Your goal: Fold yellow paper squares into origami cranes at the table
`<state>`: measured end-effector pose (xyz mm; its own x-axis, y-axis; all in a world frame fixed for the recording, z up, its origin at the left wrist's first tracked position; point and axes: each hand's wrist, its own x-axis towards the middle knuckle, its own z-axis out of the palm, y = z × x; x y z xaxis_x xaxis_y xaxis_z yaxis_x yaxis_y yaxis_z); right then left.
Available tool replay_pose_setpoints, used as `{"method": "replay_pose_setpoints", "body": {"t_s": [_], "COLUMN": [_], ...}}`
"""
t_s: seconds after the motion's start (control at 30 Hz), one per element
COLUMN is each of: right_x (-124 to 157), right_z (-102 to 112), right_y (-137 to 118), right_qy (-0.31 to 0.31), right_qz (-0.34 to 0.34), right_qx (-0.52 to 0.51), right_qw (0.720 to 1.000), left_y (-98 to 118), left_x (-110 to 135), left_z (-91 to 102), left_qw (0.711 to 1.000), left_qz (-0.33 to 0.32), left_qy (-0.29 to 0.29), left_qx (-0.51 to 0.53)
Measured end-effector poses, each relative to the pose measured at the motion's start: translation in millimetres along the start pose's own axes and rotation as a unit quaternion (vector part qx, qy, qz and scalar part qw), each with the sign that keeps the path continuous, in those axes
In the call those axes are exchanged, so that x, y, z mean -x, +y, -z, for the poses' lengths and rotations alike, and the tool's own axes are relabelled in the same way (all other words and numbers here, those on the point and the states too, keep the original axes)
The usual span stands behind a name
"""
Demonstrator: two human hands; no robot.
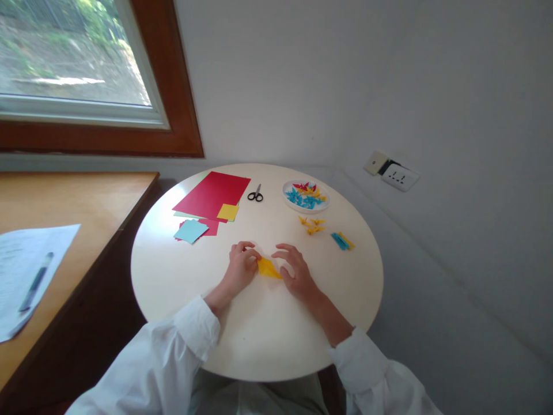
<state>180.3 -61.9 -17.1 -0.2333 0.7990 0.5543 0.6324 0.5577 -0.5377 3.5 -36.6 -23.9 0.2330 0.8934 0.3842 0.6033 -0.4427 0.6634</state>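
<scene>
A small folded piece of yellow paper (268, 268) lies on the round white table (194, 288) between my hands. My left hand (239, 268) is curled, its fingertips pinching the paper's left corner. My right hand (294, 271) rests on the paper's right side with its fingers bent and pressing down on it. Both wrists lie on the tabletop, white sleeves pushed back.
At the back left lies a stack of red (213, 195), yellow (227, 212) and light blue (190, 230) sheets. Black scissors (256, 195) sit beside it. A white plate (306, 196) holds several folded paper figures; more yellow (311, 225) and blue (341, 240) ones lie nearby. A wooden desk (64, 230) with paper and pen stands left.
</scene>
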Motion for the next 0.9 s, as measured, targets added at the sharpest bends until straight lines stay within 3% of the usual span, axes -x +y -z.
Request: {"method": "replay_pose_setpoints", "body": {"t_s": [0.1,0.4,0.67,0.9], "right_x": [1.9,1.1,-1.4,-4.5], "right_z": [4.6,6.9,-1.5,-5.5], "right_y": [-5.1,-9.2,-1.0,11.8], "right_qy": [-0.027,-0.053,0.001,0.083], "right_qz": [0.039,0.074,-0.018,-0.108], "right_qx": [0.003,0.013,-0.042,-0.090], "right_qw": [0.999,0.996,0.999,0.987], "left_y": [0.9,2.0,-1.1,-5.8], "left_x": [0.0,-1.0,-0.8,1.4], "left_z": [1.2,1.2,0.9,0.3], "left_qw": [1.000,1.000,1.000,0.999], "left_qz": [0.008,0.019,0.008,-0.048], "left_qy": [-0.005,-0.002,0.002,-0.012], "left_qx": [0.015,0.019,0.026,0.023]}}
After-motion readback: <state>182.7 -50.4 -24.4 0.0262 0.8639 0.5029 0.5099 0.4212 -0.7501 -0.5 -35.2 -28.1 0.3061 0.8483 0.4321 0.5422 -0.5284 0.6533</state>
